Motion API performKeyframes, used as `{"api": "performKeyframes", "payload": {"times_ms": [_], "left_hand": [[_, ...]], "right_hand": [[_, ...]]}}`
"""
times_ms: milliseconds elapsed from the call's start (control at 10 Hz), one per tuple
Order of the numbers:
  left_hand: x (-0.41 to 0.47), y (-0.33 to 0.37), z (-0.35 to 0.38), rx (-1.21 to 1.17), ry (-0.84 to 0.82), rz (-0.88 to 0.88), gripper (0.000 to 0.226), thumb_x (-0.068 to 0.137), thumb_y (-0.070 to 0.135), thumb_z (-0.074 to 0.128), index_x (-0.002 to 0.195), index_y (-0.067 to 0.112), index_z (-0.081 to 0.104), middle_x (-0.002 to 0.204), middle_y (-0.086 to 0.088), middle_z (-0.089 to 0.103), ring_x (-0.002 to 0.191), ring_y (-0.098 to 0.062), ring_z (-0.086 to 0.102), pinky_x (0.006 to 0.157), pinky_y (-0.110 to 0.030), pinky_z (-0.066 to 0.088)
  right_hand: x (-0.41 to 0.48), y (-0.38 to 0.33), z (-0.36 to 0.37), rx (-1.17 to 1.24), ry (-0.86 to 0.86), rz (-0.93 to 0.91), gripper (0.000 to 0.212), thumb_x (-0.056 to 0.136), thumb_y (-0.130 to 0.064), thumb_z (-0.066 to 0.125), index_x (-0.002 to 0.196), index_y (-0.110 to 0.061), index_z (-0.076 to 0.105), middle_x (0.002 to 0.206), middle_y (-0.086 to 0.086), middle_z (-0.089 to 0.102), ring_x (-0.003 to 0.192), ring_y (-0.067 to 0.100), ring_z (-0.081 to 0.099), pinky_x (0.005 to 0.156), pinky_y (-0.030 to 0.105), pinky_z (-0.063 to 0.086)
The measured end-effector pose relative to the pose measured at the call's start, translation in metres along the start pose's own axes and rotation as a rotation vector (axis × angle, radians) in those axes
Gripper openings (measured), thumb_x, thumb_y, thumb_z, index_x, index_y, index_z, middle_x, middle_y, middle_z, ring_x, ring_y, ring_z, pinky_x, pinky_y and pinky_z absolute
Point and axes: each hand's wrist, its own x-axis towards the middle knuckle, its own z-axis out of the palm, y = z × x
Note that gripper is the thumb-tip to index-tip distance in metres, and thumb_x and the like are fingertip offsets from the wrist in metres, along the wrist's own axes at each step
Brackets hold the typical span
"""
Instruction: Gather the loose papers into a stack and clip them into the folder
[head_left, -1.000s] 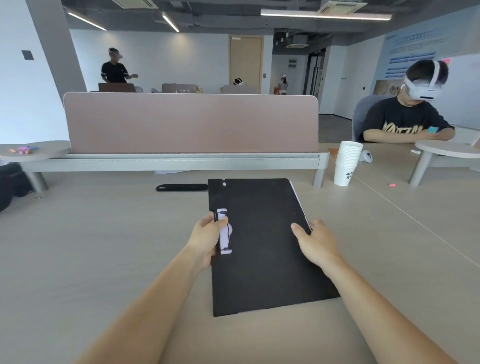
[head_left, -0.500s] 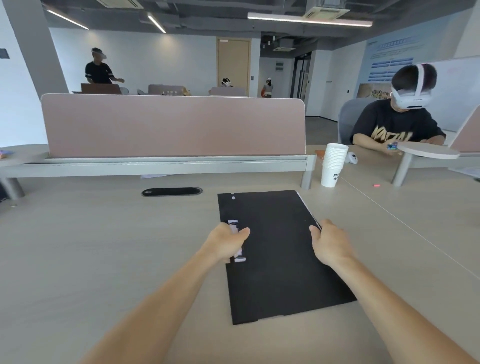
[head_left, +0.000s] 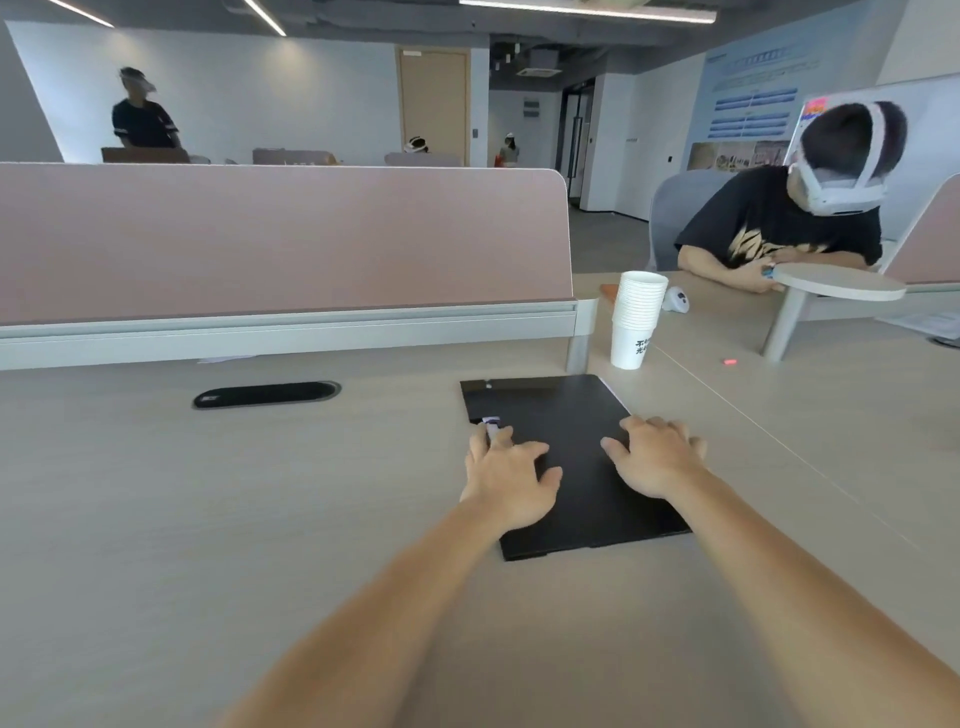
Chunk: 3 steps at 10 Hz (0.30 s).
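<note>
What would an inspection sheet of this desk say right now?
Surface: pale wood-look desk, mostly bare.
Job's things: closed black folder lying flat; a white clip shows at its left edge; no loose papers seen.
Clutter: stack of white paper cups beyond the folder; a small red item to the right.
Grips: left hand flat, fingers spread, by the clip, holding nothing; right hand flat on the cover, holding nothing.
Cables: nothing seen; only a black cable grommet set in the desk.
Surroundings: pink divider panel behind; a seated person in a headset at the right; others far back.
</note>
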Motion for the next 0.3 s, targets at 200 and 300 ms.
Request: {"api": "performKeyframes", "payload": {"times_ms": [200, 300], "left_hand": [[0.01, 0.011, 0.014, 0.091, 0.002, 0.019, 0.059, 0.097, 0.055, 0.036, 0.152, 0.036, 0.034, 0.166, -0.006, 0.017, 0.153, -0.033, -0.001, 0.122, -0.045, 0.014], [0.01, 0.007, 0.011, -0.066, 0.064, 0.024, 0.056, 0.095, 0.053, 0.044, 0.147, 0.032, 0.045, 0.161, -0.003, 0.028, 0.152, -0.03, 0.008, 0.121, -0.041, 0.018]], "right_hand": [[0.007, -0.003, 0.02, -0.015, 0.015, -0.002, 0.05, 0.101, -0.046, 0.024, 0.146, -0.027, 0.038, 0.156, 0.004, 0.032, 0.139, 0.032, 0.025, 0.109, 0.047, 0.024], [0.005, -0.004, 0.019, -0.014, 0.06, 0.004, 0.05, 0.1, -0.048, 0.027, 0.144, -0.027, 0.04, 0.155, 0.003, 0.035, 0.139, 0.031, 0.027, 0.108, 0.046, 0.024]]}}
